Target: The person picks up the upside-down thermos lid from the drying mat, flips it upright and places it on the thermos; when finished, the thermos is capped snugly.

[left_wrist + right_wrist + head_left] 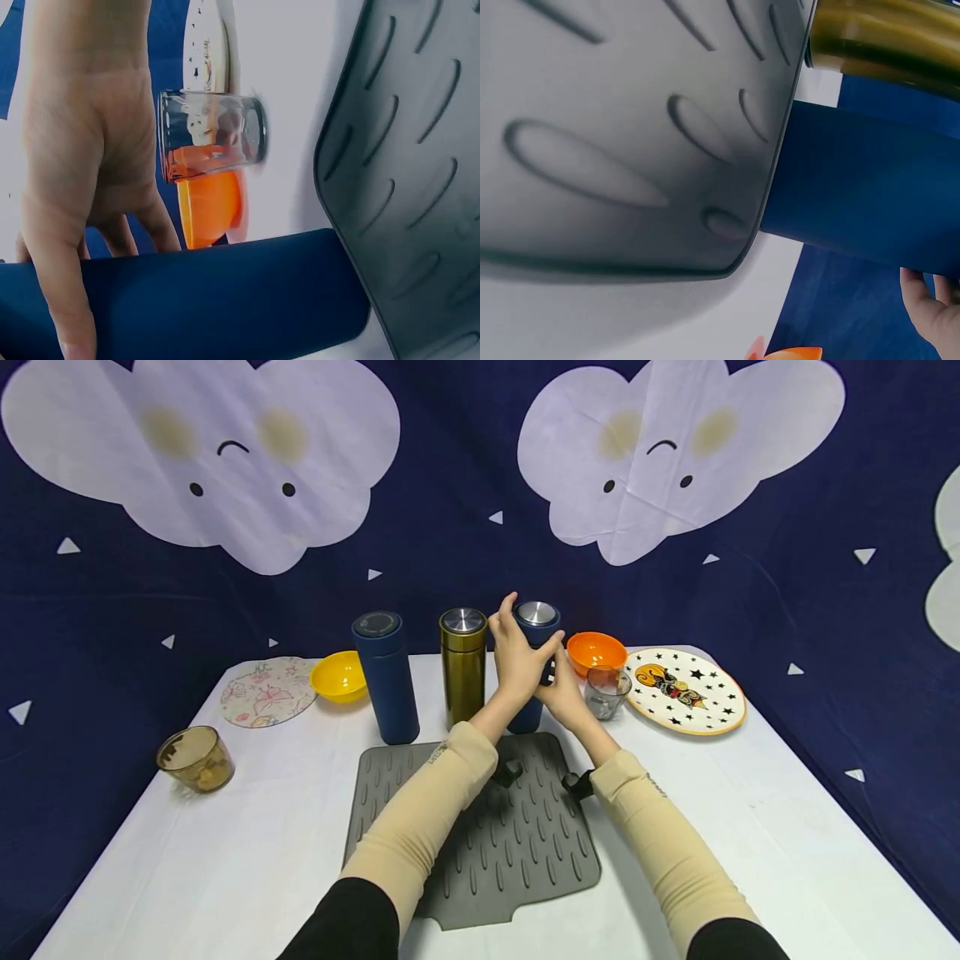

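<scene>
A blue thermos [527, 717] with a silver-topped lid [537, 612] stands upright behind the grey ridged mat [517, 852]. My right hand [564, 695] grips its body from the right. In the left wrist view, that hand's thumb [71, 322] lies across the near side of the thermos, and its other fingers pass behind. Spread beside the lid, on the left, is my left hand [519, 660], index finger pointing up and thumb reaching across the front. A gold thermos [463, 668] stands just left of this hand, with another blue thermos [386, 681] farther left.
Right of the hands are an orange bowl [596, 652], a clear glass [606, 693] and a star-patterned plate [686, 691]. Leftward stand a yellow bowl [339, 677], a floral round mat [268, 692] and an amber glass [197, 760]. A dark blue cloth [450, 485] hangs behind the table.
</scene>
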A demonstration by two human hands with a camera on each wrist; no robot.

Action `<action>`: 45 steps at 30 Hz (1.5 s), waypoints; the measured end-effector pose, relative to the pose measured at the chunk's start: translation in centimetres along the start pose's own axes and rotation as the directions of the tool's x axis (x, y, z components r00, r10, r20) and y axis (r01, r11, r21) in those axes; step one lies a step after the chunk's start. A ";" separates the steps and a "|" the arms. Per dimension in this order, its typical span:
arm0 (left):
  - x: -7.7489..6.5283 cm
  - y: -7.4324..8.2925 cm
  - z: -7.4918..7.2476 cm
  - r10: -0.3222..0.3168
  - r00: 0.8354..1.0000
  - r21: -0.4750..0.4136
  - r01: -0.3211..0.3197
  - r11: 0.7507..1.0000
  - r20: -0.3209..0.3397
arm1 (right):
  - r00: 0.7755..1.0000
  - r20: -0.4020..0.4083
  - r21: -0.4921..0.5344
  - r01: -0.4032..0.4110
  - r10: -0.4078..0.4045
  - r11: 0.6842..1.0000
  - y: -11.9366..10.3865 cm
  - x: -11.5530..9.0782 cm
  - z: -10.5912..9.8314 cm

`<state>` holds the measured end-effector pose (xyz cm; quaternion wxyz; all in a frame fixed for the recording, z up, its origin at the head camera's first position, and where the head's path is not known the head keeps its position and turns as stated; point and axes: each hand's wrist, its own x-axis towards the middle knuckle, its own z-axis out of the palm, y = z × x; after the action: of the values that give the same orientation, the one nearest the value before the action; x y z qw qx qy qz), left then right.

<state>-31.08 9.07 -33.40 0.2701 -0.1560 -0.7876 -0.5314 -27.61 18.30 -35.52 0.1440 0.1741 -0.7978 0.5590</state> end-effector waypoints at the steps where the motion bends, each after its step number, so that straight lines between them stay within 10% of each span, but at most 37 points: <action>1: 0.0 -0.1 0.0 0.004 1.000 0.002 -0.004 1.000 0.006 | 1.000 0.002 0.001 0.003 -0.003 1.000 0.0 0.0 0.0; 21: 0.1 -0.4 -0.4 0.025 0.996 -0.037 -0.022 0.999 0.086 | 0.999 -0.001 -0.070 -0.054 0.054 0.996 3.5 1.0 -0.2; 32: 0.0 0.4 0.3 -0.043 0.997 0.004 0.044 0.999 -0.057 | 0.999 0.028 -0.006 -0.034 0.034 0.999 0.1 0.1 -0.1; 45: 0.5 -0.5 -0.8 0.079 0.991 0.036 -0.083 0.996 0.104 | 1.000 0.001 -0.065 -0.019 0.019 0.998 0.1 0.1 -0.3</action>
<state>-31.54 8.12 -33.31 0.2537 -0.2093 -0.8041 -0.4953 -27.75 18.58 -35.42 0.1438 0.1623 -0.8173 0.5338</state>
